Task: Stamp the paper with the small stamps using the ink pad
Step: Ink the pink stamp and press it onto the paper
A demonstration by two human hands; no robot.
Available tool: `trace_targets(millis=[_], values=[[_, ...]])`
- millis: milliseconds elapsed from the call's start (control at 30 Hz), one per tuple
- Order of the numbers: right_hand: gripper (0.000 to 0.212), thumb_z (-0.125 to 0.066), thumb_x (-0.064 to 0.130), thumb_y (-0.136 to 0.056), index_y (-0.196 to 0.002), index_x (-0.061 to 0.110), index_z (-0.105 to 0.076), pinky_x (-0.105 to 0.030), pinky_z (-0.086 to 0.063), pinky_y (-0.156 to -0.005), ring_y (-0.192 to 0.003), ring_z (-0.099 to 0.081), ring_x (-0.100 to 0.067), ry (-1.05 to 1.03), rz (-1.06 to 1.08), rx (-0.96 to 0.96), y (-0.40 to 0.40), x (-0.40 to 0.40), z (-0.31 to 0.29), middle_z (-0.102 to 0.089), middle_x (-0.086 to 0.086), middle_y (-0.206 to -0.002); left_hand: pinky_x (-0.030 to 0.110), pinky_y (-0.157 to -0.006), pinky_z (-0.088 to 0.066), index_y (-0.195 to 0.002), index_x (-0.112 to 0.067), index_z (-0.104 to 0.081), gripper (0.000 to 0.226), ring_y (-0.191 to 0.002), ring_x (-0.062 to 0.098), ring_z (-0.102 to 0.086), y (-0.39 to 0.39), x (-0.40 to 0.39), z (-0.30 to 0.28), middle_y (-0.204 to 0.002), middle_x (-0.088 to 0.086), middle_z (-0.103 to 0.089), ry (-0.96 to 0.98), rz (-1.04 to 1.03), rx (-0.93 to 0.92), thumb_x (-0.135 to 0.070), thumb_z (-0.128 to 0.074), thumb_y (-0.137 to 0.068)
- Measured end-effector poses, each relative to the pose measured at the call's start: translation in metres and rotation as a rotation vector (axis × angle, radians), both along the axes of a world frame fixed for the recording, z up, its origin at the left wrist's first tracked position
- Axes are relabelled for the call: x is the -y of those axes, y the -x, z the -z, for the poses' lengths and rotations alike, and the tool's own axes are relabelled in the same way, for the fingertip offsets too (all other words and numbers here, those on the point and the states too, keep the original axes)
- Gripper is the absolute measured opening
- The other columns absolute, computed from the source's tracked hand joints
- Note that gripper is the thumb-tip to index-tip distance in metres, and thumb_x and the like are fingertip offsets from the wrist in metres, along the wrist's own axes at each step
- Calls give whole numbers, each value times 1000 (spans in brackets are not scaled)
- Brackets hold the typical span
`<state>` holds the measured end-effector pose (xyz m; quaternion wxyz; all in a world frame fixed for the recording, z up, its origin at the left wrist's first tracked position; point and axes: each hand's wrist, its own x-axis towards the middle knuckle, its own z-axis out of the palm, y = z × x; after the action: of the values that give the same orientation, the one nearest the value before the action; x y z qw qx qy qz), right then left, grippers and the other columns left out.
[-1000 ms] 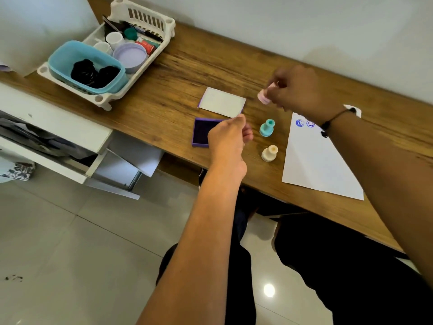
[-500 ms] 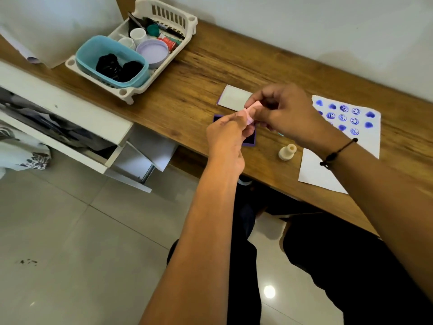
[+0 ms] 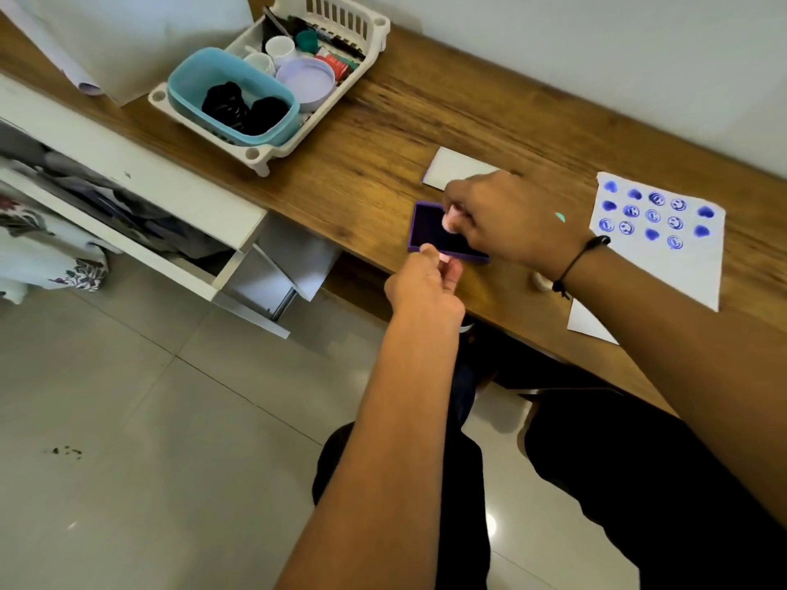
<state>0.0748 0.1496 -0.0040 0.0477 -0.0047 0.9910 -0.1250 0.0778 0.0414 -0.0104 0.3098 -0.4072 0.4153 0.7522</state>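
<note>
1. Pink shows between the fingertips of the left hand (image 3: 426,283), nearest me at the worktop's front edge: a small pink cap (image 3: 444,258), pinched tight.
2. Just past it, at about 12 o'clock from that hand, lies the purple ink pad (image 3: 430,225), open, its dark face up and partly covered by the other hand.
3. Over the pad's right half is the right hand (image 3: 506,219), fingers curled and closed around a small pink stamp (image 3: 450,219), whose pale end points down at the ink; I cannot tell whether it touches.
4. A black cord bracelet (image 3: 579,257) circles that wrist, and a cream stamp (image 3: 540,282) peeks out beneath it on the wooden worktop (image 3: 404,121).
5. A sliver of a teal stamp (image 3: 560,217) shows at 3 o'clock of the right hand.
6. Farther toward 3 o'clock sits the paper (image 3: 681,270), already carrying rows of blue hearts and smiley faces.
7. Behind the pad, at 12 o'clock, lies the pad's white lid (image 3: 455,166), partly hidden by the hand.
8. Farthest, at 10 o'clock, stands a white basket (image 3: 370,31) holding a teal tub (image 3: 191,78) and small pots.
</note>
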Motion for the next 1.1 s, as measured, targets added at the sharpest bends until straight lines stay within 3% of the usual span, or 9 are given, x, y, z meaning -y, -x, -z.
trace_targets(millis=[133, 267, 367, 500, 700, 867, 967, 1033, 1100], values=[[17, -51, 11, -86, -101, 4, -55, -36, -43, -64, -91, -59, -35, -2, 32, 41, -5, 2, 16, -66, -20, -103, 29, -73, -53, -107, -1, -55, 20, -63, 16, -52, -5, -8, 0, -74, 10, -52, 12, 2, 51, -4, -52, -88], [14, -51, 9, -82, -94, 4, -57, -34, -35, -58, -79, -55, -30, -6, -8, 64, 3, -2, 14, -68, -20, -93, 28, -69, -52, -110, 3, -55, 24, -61, 15, -52, -6, -13, -5, -72, 10, -51, 34, -43, 65, -4, -54, -87], [13, -49, 6, -77, -87, 3, -57, -33, -31, -57, -69, -44, -25, -11, -40, 106, 9, -4, 10, -65, -22, -83, 26, -76, -51, -111, 5, -55, 26, -62, 16, -51, -5, -13, -6, -74, 10, -50, 16, -52, 67, -5, -55, -87], [14, -50, 5, -74, -85, 3, -58, -32, -30, -56, -67, -44, -25, 1, -65, 84, 8, -6, 11, -65, -21, -79, 28, -83, -51, -115, 5, -54, 28, -65, 17, -50, -3, -12, -5, -77, 11, -49, -18, -66, 59, -4, -53, -88], [11, -49, 4, -71, -79, 5, -56, -27, -20, -46, -63, -44, -27, -2, -89, 69, 8, -8, 11, -61, -18, -70, 29, -82, -50, -117, 6, -53, 30, -64, 16, -49, -1, -13, -1, -102, 18, -53, -25, -86, 47, -3, -52, -88], [11, -49, 5, -71, -78, 7, -56, -34, -32, -53, -64, -47, -27, 46, -67, 99, 8, -9, 10, -64, -19, -72, 27, -80, -50, -118, 5, -52, 31, -64, 17, -49, -2, -14, -1, -98, 16, -52, 18, -73, 26, -4, -52, -88], [10, -48, 7, -72, -77, 9, -56, -39, -40, -56, -69, -51, -29, 48, -36, 117, 7, -6, 7, -62, -17, -74, 29, -79, -50, -109, 5, -55, 23, -63, 16, -49, -2, -16, 1, -82, 13, -52, 17, -51, 16, -4, -53, -88], [8, -49, 9, -75, -78, 13, -55, -41, -44, -62, -80, -56, -35, 30, 7, 150, 6, -3, 0, -58, -14, -77, 31, -75, -51, -90, 2, -56, 7, -63, 16, -49, -2, -17, 1, -72, 11, -49, 9, -37, 7, -4, -52, -89], [13, -49, 13, -79, -88, 14, -58, -38, -42, -64, -92, -58, -37, -15, 59, 139, 3, -1, -6, -63, -17, -91, 31, -72, -50, -74, -2, -50, 15, -62, 15, -48, -4, -16, 4, -68, 10, -47, 20, -10, -10, -4, -50, -90]])
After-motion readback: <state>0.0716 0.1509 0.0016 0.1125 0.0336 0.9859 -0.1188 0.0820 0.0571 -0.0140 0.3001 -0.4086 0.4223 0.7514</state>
